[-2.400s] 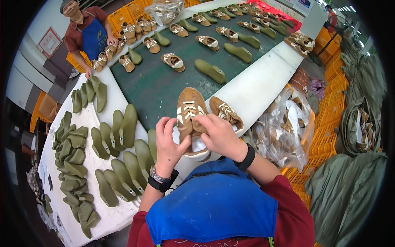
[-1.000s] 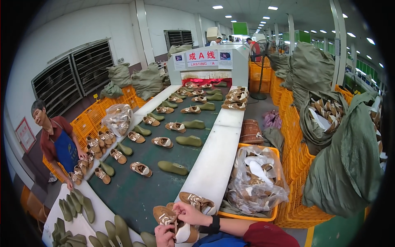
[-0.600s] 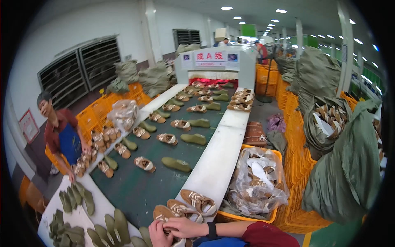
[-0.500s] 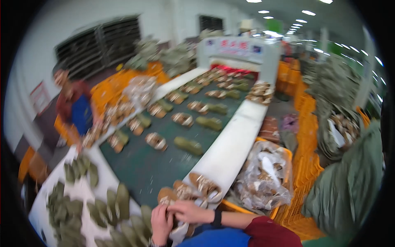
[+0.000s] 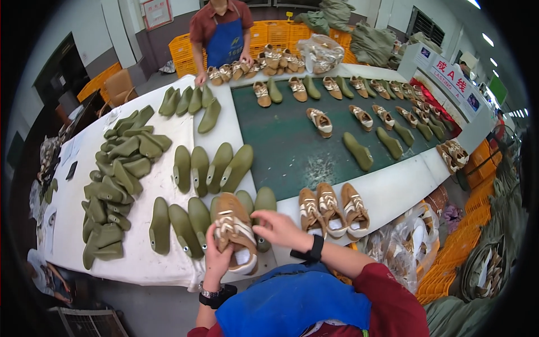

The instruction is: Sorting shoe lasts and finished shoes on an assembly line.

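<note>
My left hand (image 5: 217,254) is closed round a brown suede-look low shoe with white stripes and laces (image 5: 232,220), holding it from its left side, toe away from me and opening toward me. My right hand (image 5: 281,229) is half open with nothing seen in it; its fingertips are at the shoe's right side, touching or just beside, I cannot tell which.

The shoe is in the air over the near right corner of the white-covered counter (image 5: 184,128), partly hiding a row of olive-green foot-shaped lasts (image 5: 160,226). A second row (image 5: 200,168) stands behind, and a loose heap of lasts (image 5: 123,180) lies toward the left edge.

To my right, three matching laced shoes (image 5: 331,209) sit side by side at the near left end of the white ledge (image 5: 396,177). I judge my shoe's lacing done, but no last shows in its opening. The rows on the counter have no shoes beside them; on the dark green belt (image 5: 286,143), shoes and lasts are already laid out in lines.

At the far ledge, by a pile of shoes (image 5: 275,59), a co-worker in a blue apron (image 5: 225,45) reaches to the counter's far right corner.
</note>
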{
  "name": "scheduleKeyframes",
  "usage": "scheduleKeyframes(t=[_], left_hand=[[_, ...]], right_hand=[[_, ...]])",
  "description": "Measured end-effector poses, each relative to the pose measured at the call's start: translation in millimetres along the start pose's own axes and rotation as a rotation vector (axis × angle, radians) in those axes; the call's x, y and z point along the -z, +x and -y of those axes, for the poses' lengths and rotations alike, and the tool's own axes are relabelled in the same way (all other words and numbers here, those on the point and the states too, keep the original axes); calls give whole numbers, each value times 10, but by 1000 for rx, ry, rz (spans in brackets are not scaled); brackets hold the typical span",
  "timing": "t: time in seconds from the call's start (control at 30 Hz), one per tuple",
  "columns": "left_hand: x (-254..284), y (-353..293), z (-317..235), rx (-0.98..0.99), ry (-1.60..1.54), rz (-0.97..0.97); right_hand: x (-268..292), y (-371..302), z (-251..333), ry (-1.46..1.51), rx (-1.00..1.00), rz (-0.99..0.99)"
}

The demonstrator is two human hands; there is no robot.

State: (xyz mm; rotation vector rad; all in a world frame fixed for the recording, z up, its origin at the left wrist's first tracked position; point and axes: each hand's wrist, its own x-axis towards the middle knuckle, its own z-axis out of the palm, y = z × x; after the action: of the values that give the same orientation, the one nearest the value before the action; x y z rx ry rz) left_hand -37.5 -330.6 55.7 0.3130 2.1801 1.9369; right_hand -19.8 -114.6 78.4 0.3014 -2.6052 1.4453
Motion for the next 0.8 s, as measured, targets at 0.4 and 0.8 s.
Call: scheduleKeyframes(t=[0.4,0.8], left_hand=[[614,-131,83,18,-78,-242],[-269,433,-294,32,-281,-11]], right_hand=[[-411,-134,-713,-220,-440,271],[1532,555,-831,752,-627,-139]])
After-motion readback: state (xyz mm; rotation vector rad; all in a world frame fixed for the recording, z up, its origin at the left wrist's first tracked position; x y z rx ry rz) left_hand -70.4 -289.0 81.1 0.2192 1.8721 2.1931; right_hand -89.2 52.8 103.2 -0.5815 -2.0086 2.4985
